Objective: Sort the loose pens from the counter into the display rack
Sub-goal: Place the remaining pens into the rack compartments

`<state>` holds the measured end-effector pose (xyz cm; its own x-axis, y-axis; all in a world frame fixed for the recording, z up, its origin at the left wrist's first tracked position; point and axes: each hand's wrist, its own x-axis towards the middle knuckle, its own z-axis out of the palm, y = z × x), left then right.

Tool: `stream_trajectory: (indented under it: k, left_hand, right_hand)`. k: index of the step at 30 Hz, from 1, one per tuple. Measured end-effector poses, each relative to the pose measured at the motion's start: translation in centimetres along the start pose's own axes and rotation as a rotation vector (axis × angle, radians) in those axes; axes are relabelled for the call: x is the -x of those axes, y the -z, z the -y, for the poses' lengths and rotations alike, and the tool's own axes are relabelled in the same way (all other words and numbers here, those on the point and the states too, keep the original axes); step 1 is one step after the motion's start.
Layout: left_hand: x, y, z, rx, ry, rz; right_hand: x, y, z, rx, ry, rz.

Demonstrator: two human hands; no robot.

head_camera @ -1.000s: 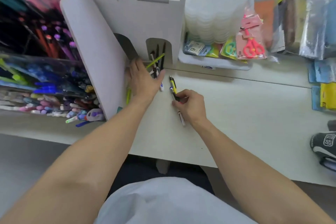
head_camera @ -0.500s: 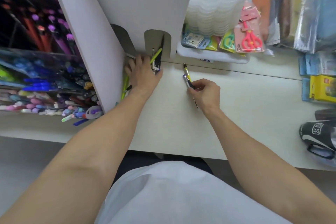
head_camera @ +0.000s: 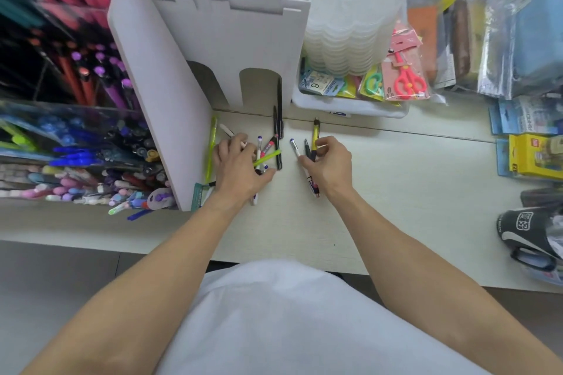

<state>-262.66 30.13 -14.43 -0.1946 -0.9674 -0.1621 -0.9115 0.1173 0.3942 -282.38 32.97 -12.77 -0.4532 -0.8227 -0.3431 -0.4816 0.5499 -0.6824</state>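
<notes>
Our right hand pinches three pens on the counter; our left hand, fingers curled, rests on the loose pile beside the rack.

The person wears a plain white top, smooth and unmarked, filling the near edge of the view; both forearms are bare to past the elbows; no watch, ring or band shows on the left hand or right hand.
</notes>
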Motion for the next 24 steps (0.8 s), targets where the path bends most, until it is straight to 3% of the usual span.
stream_trajectory:
  k: [7, 11, 15, 21, 24]
  left_hand:
    - [1.2, 0.8, -0.7, 0.055, 0.294, 0.057]
    - [1.6, 0.7, -0.7, -0.007, 0.348, 0.006]
    - [1.7, 0.6, -0.7, 0.126, 0.417, -0.062]
    - [1.9, 1.2, -0.2, 0.257, 0.458, -0.005]
    - [1.7, 1.4, 0.1, 0.289, 0.483, 0.010]
  right_hand:
    - [-0.8, -1.2, 1.2, -0.005, 0.052, 0.082]
    - [-0.9, -1.9, 1.9, 0.029, 0.116, 0.088]
    - [-1.5, -3.1, 2.7, 0.054, 0.200, 0.082]
    - [-3.3, -4.5, 4.1, 0.360, 0.353, 0.280]
    - [-2.8, -4.6, 4.1, 0.413, 0.447, 0.292]
